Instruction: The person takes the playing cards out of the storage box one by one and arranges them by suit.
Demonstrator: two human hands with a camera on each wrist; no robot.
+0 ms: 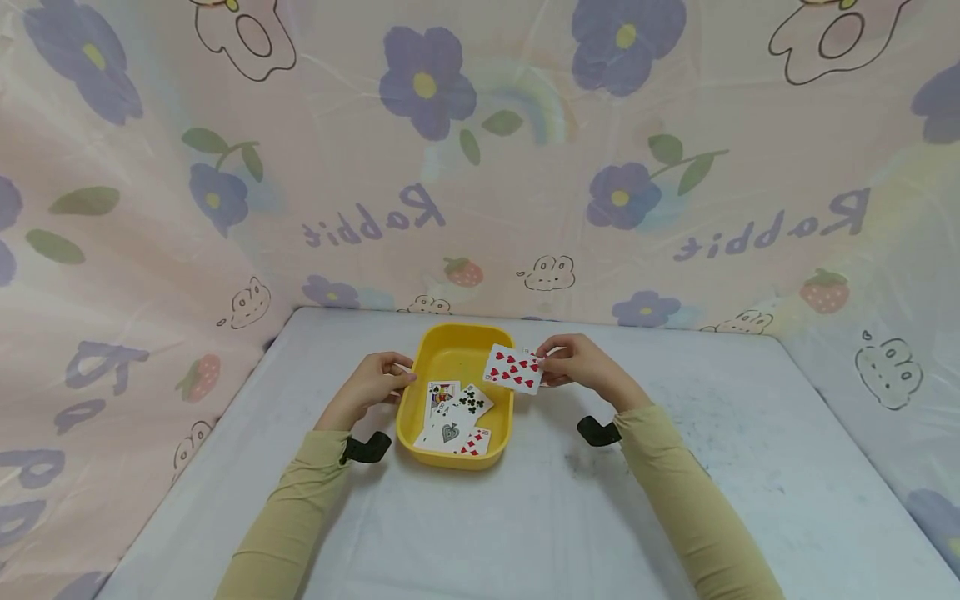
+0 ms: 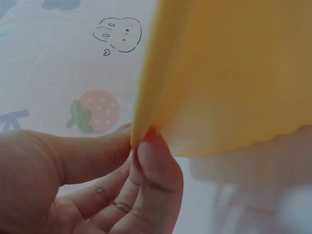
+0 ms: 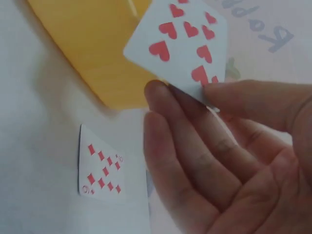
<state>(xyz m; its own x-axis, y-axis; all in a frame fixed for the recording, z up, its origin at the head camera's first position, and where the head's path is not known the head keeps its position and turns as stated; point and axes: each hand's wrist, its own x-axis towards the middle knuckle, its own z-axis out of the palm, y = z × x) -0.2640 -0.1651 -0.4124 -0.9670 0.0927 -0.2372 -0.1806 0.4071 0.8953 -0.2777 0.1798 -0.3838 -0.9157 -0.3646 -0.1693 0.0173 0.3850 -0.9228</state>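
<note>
Right hand [image 1: 580,364]: grip pinches the hearts card [image 1: 512,368] by its edge, above the right rim of the tray [image 1: 459,331] | left hand [image 1: 371,382]: grip pinches the tray's side | watch out: a low card could catch that rim and slip; a left-hand tug could slide the loose cards [image 1: 448,432]!

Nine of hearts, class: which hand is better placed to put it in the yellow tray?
Probably the right hand: it pinches the nine of hearts; the left hand holds the yellow tray.

1 yellow tray [image 1: 459,350]: face-up cards [image 1: 448,431] inside | 1 hearts card [image 1: 513,369]: tilted, over right rim
</note>
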